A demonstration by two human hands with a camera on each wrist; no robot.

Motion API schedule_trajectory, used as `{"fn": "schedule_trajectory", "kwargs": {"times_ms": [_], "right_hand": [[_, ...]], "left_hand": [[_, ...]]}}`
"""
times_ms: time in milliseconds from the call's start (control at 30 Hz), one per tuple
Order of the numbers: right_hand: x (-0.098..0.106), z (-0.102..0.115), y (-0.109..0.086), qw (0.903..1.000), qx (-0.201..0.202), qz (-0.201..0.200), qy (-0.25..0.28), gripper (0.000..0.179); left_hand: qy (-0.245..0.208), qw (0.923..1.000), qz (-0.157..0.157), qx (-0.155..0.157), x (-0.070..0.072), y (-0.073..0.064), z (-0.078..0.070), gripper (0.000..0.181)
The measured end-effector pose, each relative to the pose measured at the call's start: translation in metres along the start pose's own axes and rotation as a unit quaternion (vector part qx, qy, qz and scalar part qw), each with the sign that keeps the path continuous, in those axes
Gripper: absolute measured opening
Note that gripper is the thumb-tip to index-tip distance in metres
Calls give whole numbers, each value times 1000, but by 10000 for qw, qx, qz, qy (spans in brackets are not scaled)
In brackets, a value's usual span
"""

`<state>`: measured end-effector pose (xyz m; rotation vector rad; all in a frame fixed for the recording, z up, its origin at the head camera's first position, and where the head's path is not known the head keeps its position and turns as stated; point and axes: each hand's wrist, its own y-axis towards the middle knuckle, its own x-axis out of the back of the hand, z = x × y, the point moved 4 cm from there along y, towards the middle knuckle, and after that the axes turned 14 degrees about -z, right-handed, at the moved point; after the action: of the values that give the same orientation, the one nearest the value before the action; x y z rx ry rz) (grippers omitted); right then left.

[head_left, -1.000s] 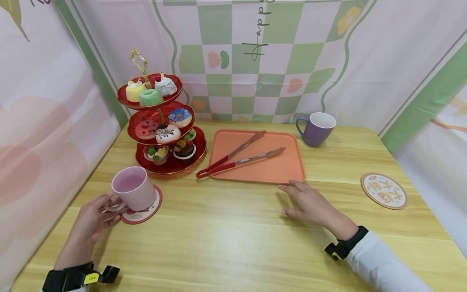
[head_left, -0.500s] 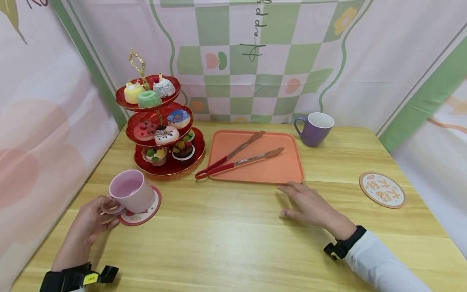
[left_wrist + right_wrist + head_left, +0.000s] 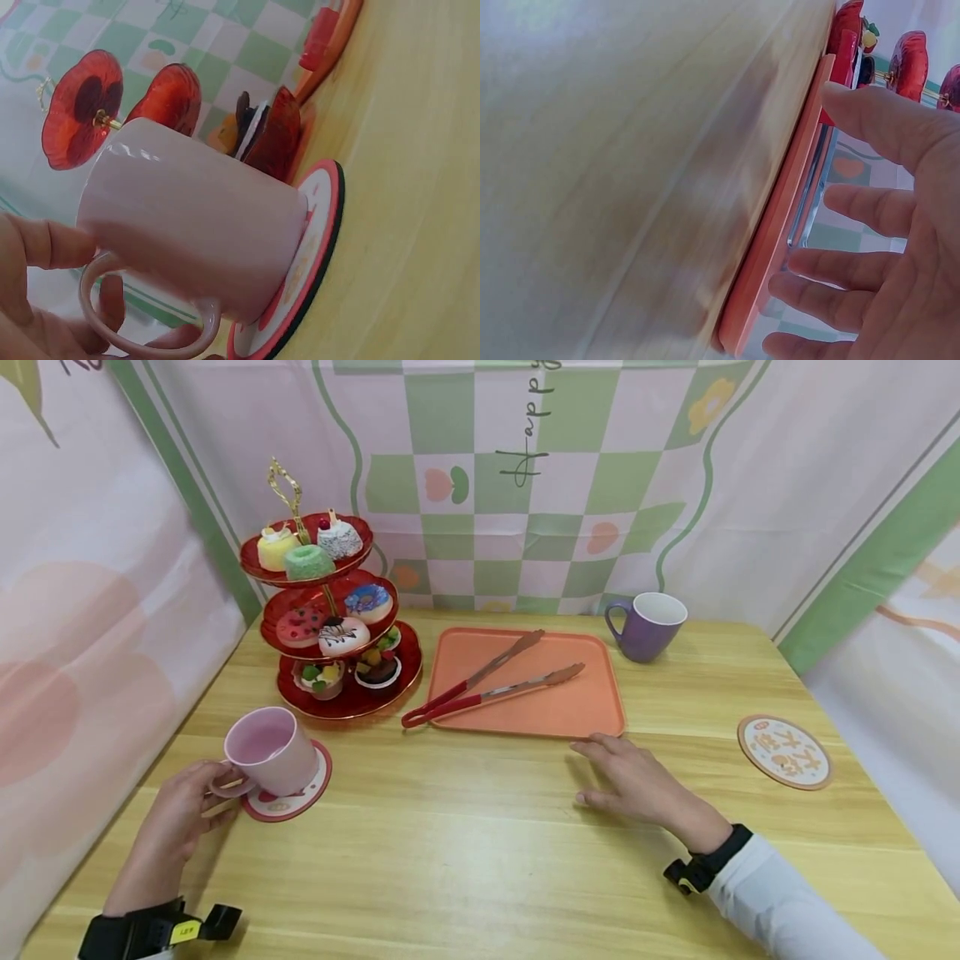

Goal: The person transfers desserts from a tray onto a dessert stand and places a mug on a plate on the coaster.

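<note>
On the left, my left hand is at the handle of a pink mug. In the left wrist view, a finger touches the mug just above the handle and other fingers curl behind the loop. The mug stands upright on a round red-rimmed coaster. My right hand is palm down with loosely spread fingers, its fingertips at the near right edge of an orange tray. Nothing is in that hand. Red-handled tongs lie spread across the tray.
Behind the pink mug rises a three-tier red stand bearing several cakes, donuts and tarts. A purple mug stands at the back right. Another round coaster lies near the right table edge. Patterned cloth hangs behind the table.
The pink mug has shifted slightly left and nearer, together with my left hand at its handle. My right hand has stayed in place beside the tray.
</note>
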<state>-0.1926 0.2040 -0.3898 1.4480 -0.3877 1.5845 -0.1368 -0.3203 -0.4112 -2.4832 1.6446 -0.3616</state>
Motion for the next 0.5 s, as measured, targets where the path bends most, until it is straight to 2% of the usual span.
{"fn": "schedule_trajectory", "kwargs": {"times_ms": [67, 133, 233, 267, 367, 433, 500], "right_hand": [[0, -1, 0, 10000, 19, -14, -21, 65], [0, -1, -1, 10000, 33, -29, -40, 65], [0, -2, -2, 10000, 16, -31, -40, 65], [0, -2, -2, 10000, 2, -23, -37, 64], [0, -3, -2, 10000, -63, 11, -32, 64], [1, -4, -2, 9999, -102, 25, -46, 63], [2, -4, -2, 9999, -103, 17, -41, 62]], "left_hand": [[81, 9993, -329, -175, 1, 1, 2, 18], [202, 9957, -812, -400, 1, 0, 1, 20], [591, 9798, -1685, -904, -5, -8, -12, 24], [822, 9729, -1860, -1099, -9, -13, -19, 25], [1323, 9424, -2330, -2002, -21, -28, -41, 29], [1445, 9200, -2389, -2751, -31, -36, -53, 30], [1453, 8902, -2322, -3641, -41, -41, -64, 31]]}}
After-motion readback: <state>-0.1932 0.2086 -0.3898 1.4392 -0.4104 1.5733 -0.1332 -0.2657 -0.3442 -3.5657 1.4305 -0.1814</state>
